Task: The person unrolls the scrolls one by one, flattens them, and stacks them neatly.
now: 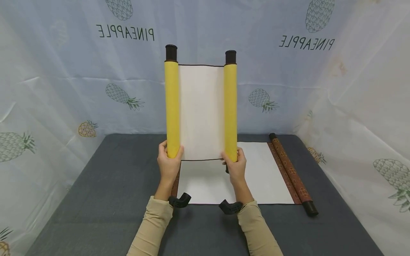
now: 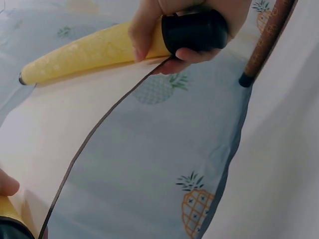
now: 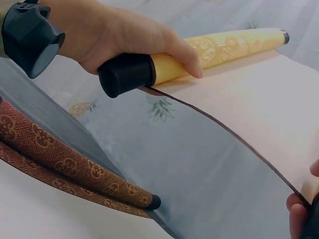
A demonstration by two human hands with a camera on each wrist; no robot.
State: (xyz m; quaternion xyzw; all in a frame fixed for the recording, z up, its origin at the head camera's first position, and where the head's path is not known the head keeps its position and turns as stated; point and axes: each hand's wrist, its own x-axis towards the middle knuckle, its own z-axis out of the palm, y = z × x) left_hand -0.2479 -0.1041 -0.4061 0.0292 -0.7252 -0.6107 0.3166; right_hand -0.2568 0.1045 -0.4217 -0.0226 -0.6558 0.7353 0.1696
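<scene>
A small hanging scroll is held upright above the table, its blank white sheet (image 1: 201,113) stretched between two yellow rollers with black end caps. My left hand (image 1: 169,163) grips the lower end of the left yellow roller (image 1: 172,110), thumb in front. Around the lower end of the right yellow roller (image 1: 230,110) my right hand (image 1: 236,165) is curled, its thumb on the front too. In the left wrist view the right hand (image 2: 199,25) holds its roller by the black cap. The right wrist view shows the left hand (image 3: 129,40) gripping the other roller (image 3: 224,47).
Behind the held scroll, a larger white sheet (image 1: 262,174) with brown patterned borders lies on the dark grey table (image 1: 128,177). Its right brown roller (image 1: 291,172) lies near the table's right side; the left one (image 3: 75,164) is mostly behind my left arm. Pineapple-print cloth (image 1: 205,32) surrounds the table.
</scene>
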